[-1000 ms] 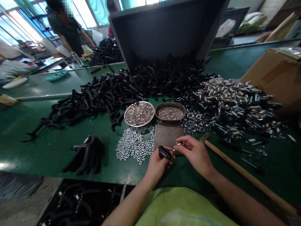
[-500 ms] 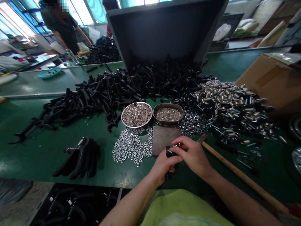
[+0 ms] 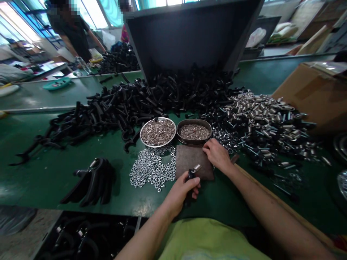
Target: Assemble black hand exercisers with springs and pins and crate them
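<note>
My left hand (image 3: 182, 193) is wrapped round a black plastic handle (image 3: 191, 174), most of it hidden in the fist. A silver coil spring (image 3: 197, 168) stands out of its upper end, tilted to the right. My right hand (image 3: 218, 155) is at the upper right corner of the flat metal plate (image 3: 191, 159), its fingertips drawn together; whatever they pinch is too small to make out. Silver nuts (image 3: 151, 168) lie spread left of the plate. Beyond it sit a round dish of small pins (image 3: 158, 132) and an oval tin of tiny metal parts (image 3: 194, 131).
A large heap of black handles (image 3: 108, 112) spills from a tipped grey bin (image 3: 187, 36). Springs and bolts (image 3: 260, 112) are piled at right, beside a cardboard box (image 3: 311, 94). A wooden-handled hammer (image 3: 267, 193) lies under my right forearm. Several assembled handles (image 3: 94, 180) stand at left.
My right hand has left the handle and moved up and right to the plate's corner. The left hand has shifted slightly left and down, keeping the handle, and the spring now shows.
</note>
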A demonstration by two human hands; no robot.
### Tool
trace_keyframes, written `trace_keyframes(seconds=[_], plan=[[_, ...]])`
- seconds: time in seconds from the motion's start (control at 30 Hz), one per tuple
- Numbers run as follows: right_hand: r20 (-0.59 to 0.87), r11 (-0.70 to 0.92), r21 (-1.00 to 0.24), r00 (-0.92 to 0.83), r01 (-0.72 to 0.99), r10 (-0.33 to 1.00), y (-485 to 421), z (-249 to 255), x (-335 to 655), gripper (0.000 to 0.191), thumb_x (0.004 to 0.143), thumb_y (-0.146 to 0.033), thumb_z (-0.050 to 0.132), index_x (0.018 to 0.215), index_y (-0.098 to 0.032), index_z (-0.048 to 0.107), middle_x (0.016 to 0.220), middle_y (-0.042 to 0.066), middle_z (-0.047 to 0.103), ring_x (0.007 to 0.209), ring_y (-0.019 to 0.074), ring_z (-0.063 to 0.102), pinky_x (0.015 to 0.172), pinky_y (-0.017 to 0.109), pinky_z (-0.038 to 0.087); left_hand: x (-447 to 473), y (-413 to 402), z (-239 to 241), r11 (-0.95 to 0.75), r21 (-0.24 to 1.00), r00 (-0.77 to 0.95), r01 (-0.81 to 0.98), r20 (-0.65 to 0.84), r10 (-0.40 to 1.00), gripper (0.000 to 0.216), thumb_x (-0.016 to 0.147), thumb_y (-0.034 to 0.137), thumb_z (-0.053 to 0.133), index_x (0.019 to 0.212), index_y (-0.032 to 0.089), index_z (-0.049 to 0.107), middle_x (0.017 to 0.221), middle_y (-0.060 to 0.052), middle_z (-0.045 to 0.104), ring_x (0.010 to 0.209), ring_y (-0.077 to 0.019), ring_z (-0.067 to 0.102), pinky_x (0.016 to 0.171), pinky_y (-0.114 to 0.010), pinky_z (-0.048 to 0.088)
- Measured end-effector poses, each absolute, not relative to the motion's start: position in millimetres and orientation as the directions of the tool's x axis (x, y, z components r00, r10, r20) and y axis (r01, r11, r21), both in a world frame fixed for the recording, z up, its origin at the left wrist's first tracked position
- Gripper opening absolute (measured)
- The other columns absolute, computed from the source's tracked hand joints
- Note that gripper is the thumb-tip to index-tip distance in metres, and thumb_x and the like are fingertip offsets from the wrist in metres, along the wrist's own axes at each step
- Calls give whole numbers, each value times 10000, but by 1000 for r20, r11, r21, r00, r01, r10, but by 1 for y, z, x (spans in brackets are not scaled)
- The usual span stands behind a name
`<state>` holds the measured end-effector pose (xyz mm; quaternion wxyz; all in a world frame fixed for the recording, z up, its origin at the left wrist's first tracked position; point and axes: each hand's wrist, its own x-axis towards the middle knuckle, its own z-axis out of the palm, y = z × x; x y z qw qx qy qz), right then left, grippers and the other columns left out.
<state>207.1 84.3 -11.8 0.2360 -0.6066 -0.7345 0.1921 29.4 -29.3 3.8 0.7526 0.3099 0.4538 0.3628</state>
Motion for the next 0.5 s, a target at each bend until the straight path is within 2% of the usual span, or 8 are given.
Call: trace_keyframes(seconds=[0.1,0.17,0.23,0.33,0.43,0.5], plan=[[60,174,-824,-222,539,973,65,2,200,94,860,-275,450,822,-206,502,847,36,594,769,169,584,687,297,461,26,-20,0,576,757,281,-309,-506,816,433,734,509,649,928,128,578,756,-12,549,605,-80,490,513,-182,380],[0,97,-929,-262,358,965,46,13,192,152,893,-347,404,849,-217,470,734,-6,571,624,141,555,584,268,444,26,-14,-2,612,707,283,-354,-543,791,497,745,598,594,897,125,582,692,11,497,551,-68,437,470,-173,340],[-35,74,-937,-301,341,953,27,21,183,170,900,-368,396,841,-224,462,665,-25,558,564,133,539,549,258,416,30,-11,-3,640,655,316,-402,-557,768,554,743,672,534,863,133,571,662,24,458,526,-65,400,446,-166,308],[-51,106,-864,-295,493,954,8,26,173,108,877,-313,434,831,-226,477,614,-23,575,584,155,581,593,271,408,39,-11,-2,666,620,374,-415,-551,746,597,727,737,474,801,148,537,657,20,449,534,-72,399,449,-167,315],[-55,108,-795,-247,598,967,5,25,170,113,880,-300,420,884,-224,505,612,-11,603,601,178,611,613,283,407,47,-14,0,663,652,381,-367,-545,747,600,721,752,461,792,159,516,647,24,442,532,-73,392,449,-165,313],[-62,100,-787,-239,609,969,5,24,172,147,888,-295,406,928,-221,526,637,-2,622,616,178,618,612,277,406,49,-17,0,621,718,344,-314,-524,780,579,733,741,458,777,165,496,643,28,437,527,-70,383,443,-165,299]])
